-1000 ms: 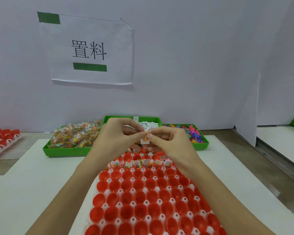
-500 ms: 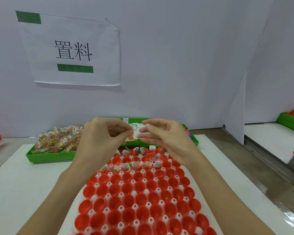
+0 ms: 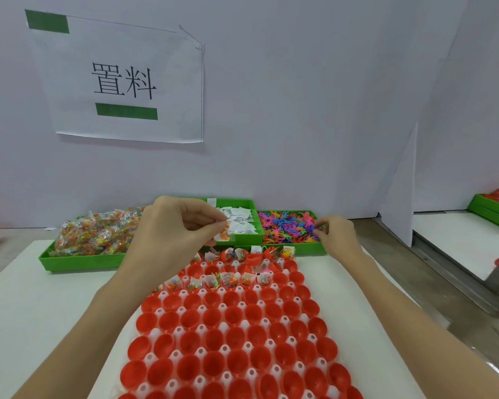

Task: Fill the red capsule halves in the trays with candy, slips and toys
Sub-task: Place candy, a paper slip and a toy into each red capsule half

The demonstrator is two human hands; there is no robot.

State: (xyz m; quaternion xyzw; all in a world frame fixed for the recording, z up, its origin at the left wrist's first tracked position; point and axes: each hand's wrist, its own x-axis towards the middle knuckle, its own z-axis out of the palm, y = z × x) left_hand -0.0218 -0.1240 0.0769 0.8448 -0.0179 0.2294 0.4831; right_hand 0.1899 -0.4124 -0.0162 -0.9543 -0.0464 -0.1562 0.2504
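Left hand (image 3: 173,234) pinches candy packet (image 3: 225,233) plus slip, right hand (image 3: 336,236) curls into toy bin (image 3: 288,230), grip unclear; next: grab toy, load capsule.

capsule halves (image 3: 234,338): shiny red plastic
green bins (image 3: 78,259): smooth plastic
candy packets (image 3: 98,237): clear, crinkly wrap
slips (image 3: 239,223): white paper
toys (image 3: 285,227): bright, rubbery-looking
bench (image 3: 26,298): matt white
sign (image 3: 121,82): thin paper

We look forward and down from head height, close over a tray of red capsule halves (image 3: 236,341), facing a wall (image 3: 300,110).
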